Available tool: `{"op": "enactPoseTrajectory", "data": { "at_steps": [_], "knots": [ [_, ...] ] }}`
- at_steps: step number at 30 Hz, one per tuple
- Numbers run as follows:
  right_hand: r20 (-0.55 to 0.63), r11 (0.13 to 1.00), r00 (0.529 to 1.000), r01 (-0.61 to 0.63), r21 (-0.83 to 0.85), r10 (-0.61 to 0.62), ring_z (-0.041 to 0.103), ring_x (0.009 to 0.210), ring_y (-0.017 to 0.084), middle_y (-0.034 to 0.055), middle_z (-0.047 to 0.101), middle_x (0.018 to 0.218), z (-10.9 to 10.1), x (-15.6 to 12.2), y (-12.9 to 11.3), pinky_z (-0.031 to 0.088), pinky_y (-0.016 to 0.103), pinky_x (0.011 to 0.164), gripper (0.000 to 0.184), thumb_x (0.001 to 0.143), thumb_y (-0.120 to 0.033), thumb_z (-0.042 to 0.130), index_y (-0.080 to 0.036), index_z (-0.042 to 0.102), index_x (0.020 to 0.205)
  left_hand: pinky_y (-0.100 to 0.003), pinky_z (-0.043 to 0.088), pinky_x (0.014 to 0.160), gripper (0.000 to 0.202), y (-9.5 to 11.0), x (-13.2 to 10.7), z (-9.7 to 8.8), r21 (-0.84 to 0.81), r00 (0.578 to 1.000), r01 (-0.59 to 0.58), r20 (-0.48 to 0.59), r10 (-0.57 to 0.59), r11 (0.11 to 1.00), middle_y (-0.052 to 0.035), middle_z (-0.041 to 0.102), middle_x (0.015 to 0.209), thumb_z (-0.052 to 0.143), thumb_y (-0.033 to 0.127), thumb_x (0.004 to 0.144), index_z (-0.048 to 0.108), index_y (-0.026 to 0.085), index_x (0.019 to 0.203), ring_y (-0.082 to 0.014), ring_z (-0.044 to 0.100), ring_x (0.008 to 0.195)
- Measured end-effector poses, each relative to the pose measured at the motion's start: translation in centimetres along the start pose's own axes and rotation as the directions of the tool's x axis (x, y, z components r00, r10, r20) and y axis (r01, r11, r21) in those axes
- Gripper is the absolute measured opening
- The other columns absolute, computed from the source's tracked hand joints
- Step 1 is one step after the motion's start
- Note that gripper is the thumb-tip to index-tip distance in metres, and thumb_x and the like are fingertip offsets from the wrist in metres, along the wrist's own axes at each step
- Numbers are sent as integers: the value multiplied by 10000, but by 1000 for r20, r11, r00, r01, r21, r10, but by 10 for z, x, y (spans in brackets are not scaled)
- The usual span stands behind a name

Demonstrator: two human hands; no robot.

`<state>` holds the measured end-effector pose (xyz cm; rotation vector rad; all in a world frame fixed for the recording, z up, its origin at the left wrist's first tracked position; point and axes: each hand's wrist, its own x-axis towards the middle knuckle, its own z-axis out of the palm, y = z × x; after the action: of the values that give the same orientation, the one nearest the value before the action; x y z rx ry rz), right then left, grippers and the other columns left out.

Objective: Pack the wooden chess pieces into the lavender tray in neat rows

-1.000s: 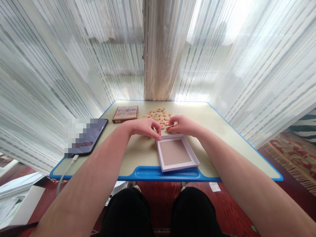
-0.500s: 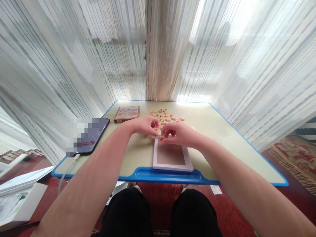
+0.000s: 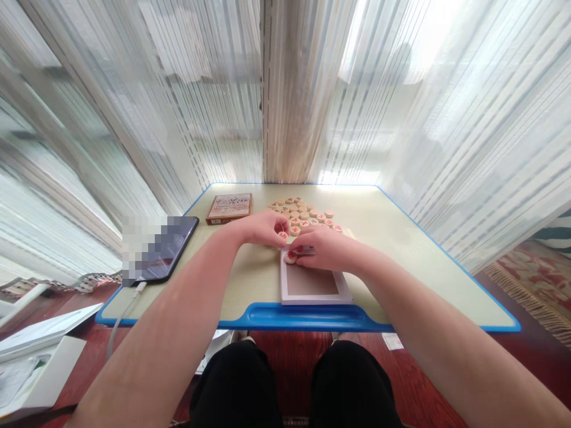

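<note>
A round wooden Chinese chess piece [image 3: 282, 236] with a red character is pinched in my left hand [image 3: 267, 227], just beyond the box tray's far left corner. My right hand [image 3: 325, 246] is over the far end of the shallow white-rimmed box tray [image 3: 284, 285]. Its fingers are closed on another red-marked chess piece [image 3: 291, 257] at the tray's far left corner. The visible part of the tray's brown floor holds no pieces. Behind my hands, several loose chess pieces [image 3: 303, 214] lie in a cluster, some face up and some blank side up.
A printed box lid [image 3: 230, 206] lies at the table's back left. Closer on the left is a phone [image 3: 172, 249] with a white cable [image 3: 120, 315]. The table's blue edge [image 3: 303, 318] has a groove in front of the tray. Curtains [image 3: 303, 89] hang behind the table.
My right hand has lowered its chess piece slightly toward the tray's far left corner. My left hand still holds its piece, nearly in place. The view has shifted a little.
</note>
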<state>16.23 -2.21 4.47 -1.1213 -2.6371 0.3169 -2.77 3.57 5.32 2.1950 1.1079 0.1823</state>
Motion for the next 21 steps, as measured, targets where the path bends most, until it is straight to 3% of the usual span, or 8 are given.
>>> {"op": "enactPoseTrajectory", "data": {
  "at_steps": [6, 11, 17, 21],
  "knots": [
    [-55, 999, 998, -20, -33, 18, 552, 718, 157, 42, 626, 757, 7, 3, -2, 389, 263, 663, 134, 797, -294, 645, -176, 708, 787, -221, 316, 514, 251, 3, 0, 1, 5, 1000, 20, 7, -20, 1000, 37, 526, 664, 649, 309, 575, 591, 182, 784, -111, 472, 607],
    [-67, 997, 996, -62, -38, 59, 554, 744, 160, 39, 632, 760, 8, 6, -4, 383, 260, 677, 113, 789, -280, 660, -171, 676, 765, -224, 335, 516, 256, 3, -1, 1, -92, 998, 57, 44, -53, 994, 38, 542, 632, 659, 301, 562, 564, 178, 765, -119, 515, 589],
    [-57, 999, 998, -38, -15, 37, 551, 737, 158, 33, 634, 758, 7, 6, -2, 376, 257, 671, 78, 764, -246, 679, -171, 659, 764, -222, 339, 519, 270, -1, 1, 2, -121, 998, 41, 52, -35, 992, 31, 552, 638, 654, 307, 572, 578, 171, 792, -122, 518, 595],
    [-54, 996, 995, -87, 1, 87, 548, 715, 155, 26, 640, 768, 6, 4, 0, 356, 249, 627, 117, 746, -280, 690, -180, 633, 768, -219, 330, 517, 296, -3, 1, 1, -87, 1000, 2, 9, -1, 996, 32, 533, 644, 684, 348, 570, 604, 167, 790, -115, 486, 601]
  ]
}}
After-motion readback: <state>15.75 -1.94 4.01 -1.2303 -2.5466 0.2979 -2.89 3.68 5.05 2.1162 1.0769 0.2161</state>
